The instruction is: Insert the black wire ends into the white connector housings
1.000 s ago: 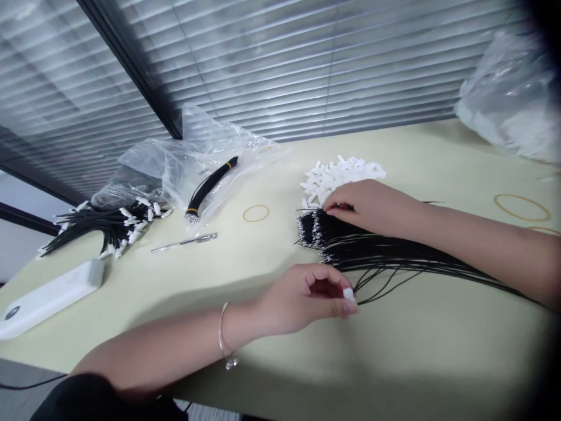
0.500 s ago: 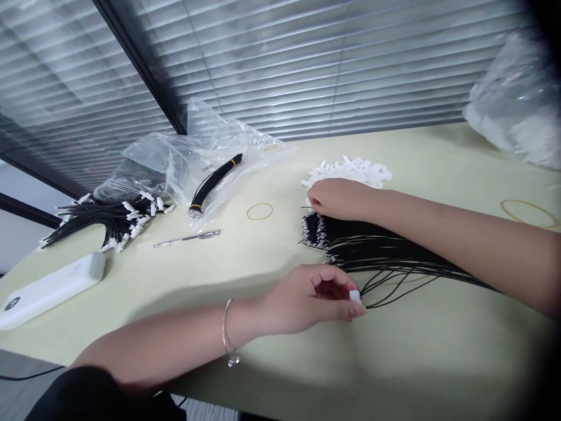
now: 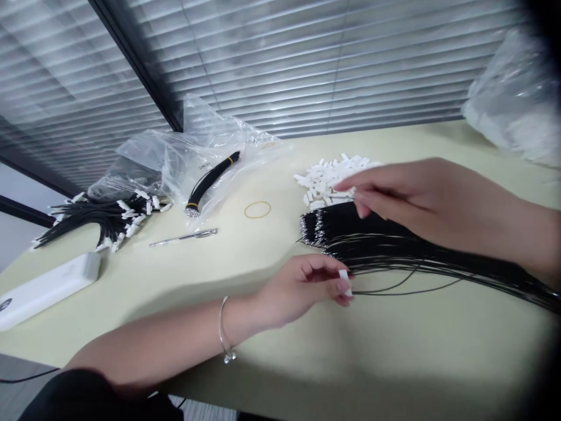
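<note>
My left hand (image 3: 302,286) pinches a small white plastic connector (image 3: 345,282) between thumb and fingertips, with a few black wires trailing from it to the right. A thick spread of black wires (image 3: 377,240) with bare metal terminals (image 3: 312,228) at the left end lies just beyond this hand. Over those wires hovers my right hand (image 3: 421,202), blurred, its thumb and forefinger pressed together. A thin tip seems to show at the pinch, too small to name. Behind the wires is a heap of loose white connectors (image 3: 328,175), partly covered by the right hand.
To the left lie black wires with white connectors (image 3: 105,216), a banded wire bundle (image 3: 213,184) on clear plastic bags (image 3: 149,158), a pen (image 3: 184,237) and a long white case (image 3: 52,289). A rubber band (image 3: 258,209) lies mid-table. Another plastic bag (image 3: 517,105) stands far right.
My right hand has drawn back to the right and risen from the wires' terminal end, uncovering more of the connector heap. My left hand has turned the connector and moved slightly left and up.
</note>
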Available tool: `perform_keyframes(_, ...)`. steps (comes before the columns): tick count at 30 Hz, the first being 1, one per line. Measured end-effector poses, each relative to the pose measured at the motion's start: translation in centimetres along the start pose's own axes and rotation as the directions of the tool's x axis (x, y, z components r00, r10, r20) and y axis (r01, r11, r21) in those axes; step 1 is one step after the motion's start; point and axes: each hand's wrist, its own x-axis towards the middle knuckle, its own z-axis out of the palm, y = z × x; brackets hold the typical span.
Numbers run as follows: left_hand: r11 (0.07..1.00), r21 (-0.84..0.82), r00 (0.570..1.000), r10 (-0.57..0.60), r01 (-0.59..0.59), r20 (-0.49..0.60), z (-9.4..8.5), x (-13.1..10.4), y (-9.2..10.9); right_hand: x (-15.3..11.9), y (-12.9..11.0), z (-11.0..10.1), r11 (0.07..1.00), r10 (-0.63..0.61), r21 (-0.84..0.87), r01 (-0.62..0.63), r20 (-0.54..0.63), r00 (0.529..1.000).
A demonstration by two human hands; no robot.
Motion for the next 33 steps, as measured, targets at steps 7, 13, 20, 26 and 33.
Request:
perform_keyframes(7, 0.996, -0.079, 0.998, 0.039, -0.042, -0.043, -0.3, 0.3, -0.1, -9.2, -1.8, 2.6, 0.989, -0.127, -0.084, 0.125, -0.019, 0.992)
perform_keyframes(13, 0.999, -0.053, 1.000, 0.004, -0.005, -0.030, -0.4, 0.1, -0.1, -8.1, -1.6, 3.5, 0.980, -0.198, -0.025, 0.197, -0.021, 0.980)
perform_keyframes(20, 0.999, -0.047, 0.999, -0.026, 0.025, -0.024, -0.3, 0.1, 0.1, -8.2, -1.6, 4.2, 0.986, -0.162, 0.045, 0.163, -0.020, 0.987)
perform_keyframes(26, 1.000, -0.026, 1.000, -0.014, 0.013, -0.015, -0.3, 0.1, 0.0, -7.9, -1.8, 4.4, 0.981, -0.187, 0.047, 0.190, -0.050, 0.981)
perform_keyframes(33, 1.000, -0.017, 1.000, -0.023, 0.023, -0.021, -0.4, 0.2, -0.1, -7.8, -1.9, 4.5, 0.981, -0.185, 0.034, 0.189, -0.082, 0.979)
